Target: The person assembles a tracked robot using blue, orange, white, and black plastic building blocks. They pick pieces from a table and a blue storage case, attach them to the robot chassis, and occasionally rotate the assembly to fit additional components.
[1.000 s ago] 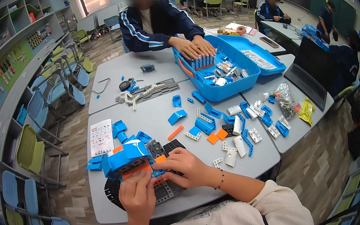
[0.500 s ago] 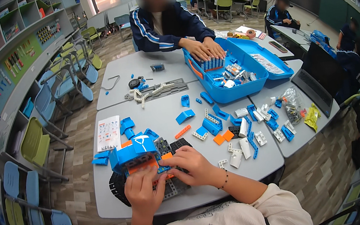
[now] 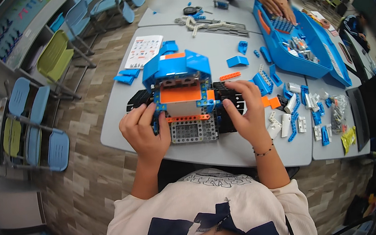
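Directly in front of me stands a building-block toy vehicle, with a blue top, orange and white panels and a grey perforated base. Black tracks flank it on both sides. My left hand grips its left side, fingers curled over the track and thumb beside the base. On the opposite side, my right hand holds the right track between thumb and fingers. The fingertips of my left hand are partly hidden behind the vehicle. A loose orange beam lies just beyond my right hand.
Loose blue, white and orange pieces spread to the right. An instruction sheet lies far left. Another person's hands reach into a blue storage box at far right. A laptop and yellow packet sit near the right edge.
My view has swung, and the toy vehicle now sits squarely before me. Both hands have moved apart from its orange middle to its two sides. The other person's hands remain at the box.
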The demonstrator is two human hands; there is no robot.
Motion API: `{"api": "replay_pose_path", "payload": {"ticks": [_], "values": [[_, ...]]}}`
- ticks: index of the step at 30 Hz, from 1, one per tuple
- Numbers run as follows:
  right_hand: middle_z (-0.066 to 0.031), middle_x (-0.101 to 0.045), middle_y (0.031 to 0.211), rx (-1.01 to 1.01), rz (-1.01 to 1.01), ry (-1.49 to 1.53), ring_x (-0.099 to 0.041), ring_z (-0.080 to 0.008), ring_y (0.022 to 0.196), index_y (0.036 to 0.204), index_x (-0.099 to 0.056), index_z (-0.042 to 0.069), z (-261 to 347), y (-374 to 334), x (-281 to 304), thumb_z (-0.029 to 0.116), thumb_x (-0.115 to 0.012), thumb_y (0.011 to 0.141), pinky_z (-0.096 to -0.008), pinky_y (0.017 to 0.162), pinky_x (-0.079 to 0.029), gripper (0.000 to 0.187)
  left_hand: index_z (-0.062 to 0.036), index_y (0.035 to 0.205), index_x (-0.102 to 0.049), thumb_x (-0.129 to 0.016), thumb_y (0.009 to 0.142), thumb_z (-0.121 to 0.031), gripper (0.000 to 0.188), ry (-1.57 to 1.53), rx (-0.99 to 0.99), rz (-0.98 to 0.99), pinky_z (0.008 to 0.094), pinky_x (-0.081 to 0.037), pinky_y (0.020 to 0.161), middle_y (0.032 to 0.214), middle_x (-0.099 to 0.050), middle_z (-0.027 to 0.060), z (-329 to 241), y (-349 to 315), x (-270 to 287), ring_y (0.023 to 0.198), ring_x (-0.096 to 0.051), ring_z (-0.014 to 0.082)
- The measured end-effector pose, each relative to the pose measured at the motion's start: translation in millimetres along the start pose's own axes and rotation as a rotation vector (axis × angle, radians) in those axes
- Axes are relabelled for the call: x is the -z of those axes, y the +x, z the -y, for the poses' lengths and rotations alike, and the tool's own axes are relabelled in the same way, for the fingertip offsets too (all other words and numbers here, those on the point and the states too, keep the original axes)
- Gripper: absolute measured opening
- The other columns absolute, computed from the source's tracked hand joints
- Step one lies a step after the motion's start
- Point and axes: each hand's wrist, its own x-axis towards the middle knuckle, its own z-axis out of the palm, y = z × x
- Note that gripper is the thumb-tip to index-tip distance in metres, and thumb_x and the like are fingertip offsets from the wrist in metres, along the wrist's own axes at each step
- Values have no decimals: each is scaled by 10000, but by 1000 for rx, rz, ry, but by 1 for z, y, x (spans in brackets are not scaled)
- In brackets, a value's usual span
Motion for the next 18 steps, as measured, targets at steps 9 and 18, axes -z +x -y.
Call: {"api": "replay_pose_path", "payload": {"ticks": [9,18], "values": [[-126,-615,1037,-85,103,5,-515,-291,999,1053,-642,34,6,-4,0,111,-692,786,-377,888,-412,282,44,1231,-417,-722,772,-134,579,-262,226,436,447,-471,862,1186,-434,234,-46,-30,4,1039,-525,380],[-129,-612,997,9,135,154,-544,-291,910,1014,-661,32,30,-41,3,90,-723,734,-366,802,-449,293,120,1366,-215,-756,773,-208,868,-163,274,287,434,-491,861,1236,-398,311,-40,-20,2,1110,-512,434]]}}
